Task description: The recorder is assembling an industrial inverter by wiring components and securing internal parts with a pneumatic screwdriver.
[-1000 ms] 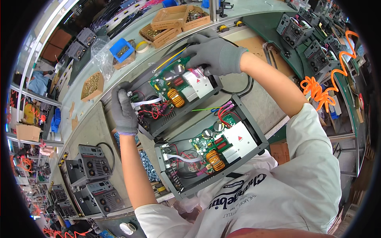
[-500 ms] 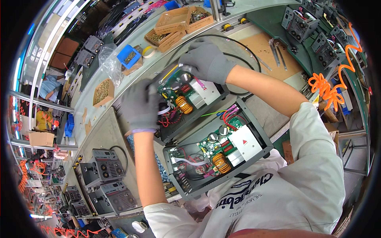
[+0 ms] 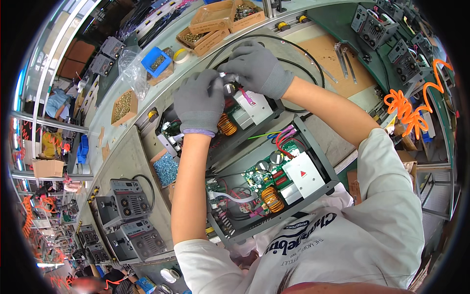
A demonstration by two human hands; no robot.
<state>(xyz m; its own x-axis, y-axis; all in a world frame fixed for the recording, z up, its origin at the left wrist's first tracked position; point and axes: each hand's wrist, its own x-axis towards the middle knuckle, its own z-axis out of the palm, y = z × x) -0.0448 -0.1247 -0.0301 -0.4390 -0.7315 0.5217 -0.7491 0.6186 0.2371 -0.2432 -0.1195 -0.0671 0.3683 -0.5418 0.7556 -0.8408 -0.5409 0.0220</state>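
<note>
Both my hands wear grey gloves and meet over the far edge of the farther open metal chassis (image 3: 235, 140). My left hand (image 3: 199, 102) has its fingers bent together at the tips, and what they hold is hidden. Against them, my right hand (image 3: 255, 69) pinches at a small whitish piece, too small to name. Below the hands show a white plate (image 3: 253, 109) and a copper coil (image 3: 226, 125). Closer to my body lies a second open chassis (image 3: 234, 169) with a green circuit board (image 3: 255, 180), a coil (image 3: 272, 199) and coloured wires (image 3: 281, 139).
A black cable (image 3: 313, 56) loops behind my right hand. Cardboard boxes of small parts (image 3: 213, 14), a blue bin (image 3: 156, 62) and a box of blue screws (image 3: 166, 169) stand around. Finished-looking units (image 3: 132, 201) sit at left, and an orange coiled hose (image 3: 406, 108) hangs at right.
My left hand has moved right and away from my body to meet the right hand, uncovering the farther chassis's left end and the blue screws. My right hand has shifted only slightly.
</note>
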